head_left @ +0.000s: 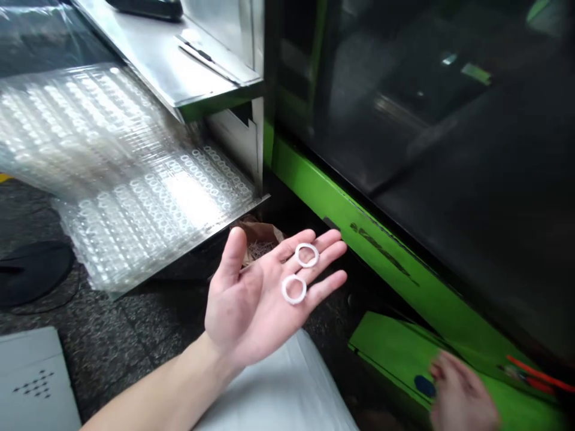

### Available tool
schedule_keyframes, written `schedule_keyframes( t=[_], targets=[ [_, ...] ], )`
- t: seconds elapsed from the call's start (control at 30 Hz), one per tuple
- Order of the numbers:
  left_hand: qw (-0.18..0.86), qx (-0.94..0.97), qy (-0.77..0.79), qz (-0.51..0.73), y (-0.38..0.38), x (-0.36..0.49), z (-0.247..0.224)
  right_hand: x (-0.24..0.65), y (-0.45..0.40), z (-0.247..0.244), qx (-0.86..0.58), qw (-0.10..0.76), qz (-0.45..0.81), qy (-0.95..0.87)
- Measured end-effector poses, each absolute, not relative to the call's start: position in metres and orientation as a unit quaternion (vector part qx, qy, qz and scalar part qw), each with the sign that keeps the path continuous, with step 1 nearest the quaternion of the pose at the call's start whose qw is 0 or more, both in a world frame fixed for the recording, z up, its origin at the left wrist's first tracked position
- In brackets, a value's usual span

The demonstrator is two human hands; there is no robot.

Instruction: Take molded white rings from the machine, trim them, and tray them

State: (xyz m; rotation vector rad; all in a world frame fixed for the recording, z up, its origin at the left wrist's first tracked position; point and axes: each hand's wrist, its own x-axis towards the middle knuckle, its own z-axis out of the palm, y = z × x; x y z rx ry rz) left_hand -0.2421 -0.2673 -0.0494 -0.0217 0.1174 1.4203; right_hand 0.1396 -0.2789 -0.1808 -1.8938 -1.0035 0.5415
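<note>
My left hand [260, 299] is held palm up with its fingers stretched out, bearing two thin white rings. One white ring [306, 255] lies across the fingers. The other white ring [294, 290] rests where the fingers meet the palm. At the lower right, blurred, is my right hand [465, 392], its fingers curled in together; what they hold, if anything, cannot be made out. It is over a green machine ledge [395, 347], beside a dark blue round spot [424, 386].
Clear plastic sheets with rows of small rings [148, 203] cover a low surface at left. Above it is a metal shelf [148, 48] with a pen-like tool [204, 58]. A green machine frame [323, 185] with a dark window runs right. An orange-red handled tool [534, 374] lies lower right.
</note>
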Motion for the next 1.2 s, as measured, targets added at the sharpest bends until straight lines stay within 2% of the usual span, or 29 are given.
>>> schedule_keyframes(
  t=[0.07,0.17,0.23,0.33,0.5,0.6,0.7,0.77,1.0,1.2],
  targets=[
    [0.759,-0.001,0.045,0.65,-0.259,-0.275,-0.048,0.036,-0.269,-0.142,-0.694,0.403,0.265,-0.534],
    [0.76,-0.003,0.037,0.649,-0.248,-0.322,-0.045,-0.106,-0.241,-0.064,-0.397,0.405,0.183,-0.803],
    [0.761,-0.001,0.031,0.648,-0.243,-0.349,-0.042,-0.171,-0.222,-0.025,-0.28,0.352,0.169,-0.877],
    [0.758,0.008,0.029,0.652,-0.239,-0.381,-0.039,-0.225,-0.199,-0.001,-0.213,0.277,0.18,-0.919],
    [0.75,0.006,0.051,0.659,-0.236,-0.416,-0.038,-0.262,-0.192,-0.011,-0.216,0.292,0.238,-0.901],
    [0.746,-0.011,0.057,0.663,-0.233,-0.428,-0.039,-0.276,-0.193,-0.013,-0.292,0.345,0.432,-0.78],
    [0.749,-0.02,0.07,0.659,-0.23,-0.432,-0.041,-0.281,-0.19,-0.013,-0.334,0.376,0.672,-0.543],
    [0.75,-0.019,0.1,0.653,-0.23,-0.433,-0.044,-0.281,-0.188,-0.014,-0.327,0.375,0.758,-0.422],
    [0.743,-0.016,0.195,0.64,-0.231,-0.435,-0.051,-0.284,-0.193,-0.019,-0.329,0.37,0.811,-0.313],
    [0.738,-0.029,0.182,0.65,-0.234,-0.442,-0.047,-0.288,-0.203,-0.024,-0.373,0.382,0.755,-0.381]
  ],
)
